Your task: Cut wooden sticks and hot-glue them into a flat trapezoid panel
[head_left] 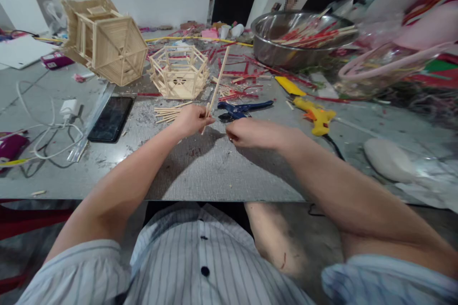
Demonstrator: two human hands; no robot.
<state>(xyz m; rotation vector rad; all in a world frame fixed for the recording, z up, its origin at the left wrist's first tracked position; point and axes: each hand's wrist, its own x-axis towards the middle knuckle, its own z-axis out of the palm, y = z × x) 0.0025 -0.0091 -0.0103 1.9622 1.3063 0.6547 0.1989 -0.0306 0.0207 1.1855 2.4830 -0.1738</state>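
Note:
My left hand (193, 120) is closed on a long thin wooden stick (219, 78), tilted upright, with a shorter piece beside it. A little to the right, my right hand (246, 133) is curled closed just above the table; whatever its fingers hold is hidden. Blue-handled cutting pliers (243, 108) lie right behind it. Several cut wooden sticks (168, 113) rest on the table behind my left wrist. Further back stands an open hexagonal frame (179, 74) built of sticks.
A larger stick-built model (119, 50) lies tilted at the back left, near a black phone (110, 119) and a white charger (69, 108). On the right are a yellow glue gun (318, 114), a metal basin (263, 45) of red sticks and a pink-handled basket (372, 64).

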